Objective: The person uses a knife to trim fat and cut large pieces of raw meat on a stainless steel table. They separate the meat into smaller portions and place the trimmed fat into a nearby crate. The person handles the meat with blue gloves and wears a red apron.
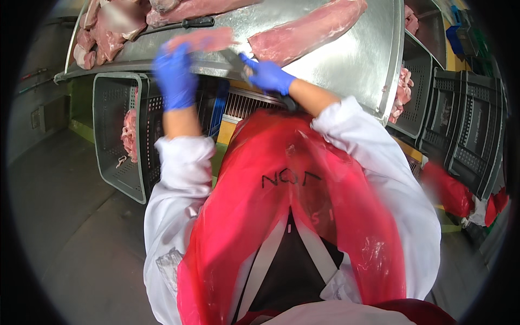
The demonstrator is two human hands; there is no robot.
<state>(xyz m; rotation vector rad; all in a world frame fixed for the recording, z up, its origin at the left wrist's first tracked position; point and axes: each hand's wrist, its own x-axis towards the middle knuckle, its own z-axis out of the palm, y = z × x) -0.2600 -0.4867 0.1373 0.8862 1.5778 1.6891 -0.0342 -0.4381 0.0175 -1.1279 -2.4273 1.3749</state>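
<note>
My left hand (174, 76), in a blue glove, holds a pink slice of meat (203, 39) at the near edge of the steel table (346, 59); the hand is blurred by motion. In a matching blue glove, my right hand (269, 75) grips a knife (236, 57) whose blade lies between the slice and a long pink loin (309, 30). The loin lies diagonally across the table top, its cut end close to the blade. I wear a red plastic apron (292, 216) over a white coat.
More meat pieces (105, 30) and a second dark-handled knife (187, 24) lie at the table's far left. A grey crate (116, 135) with meat stands under the table. Crates with meat (414, 86) and dark stacked crates (471, 130) stand at the right.
</note>
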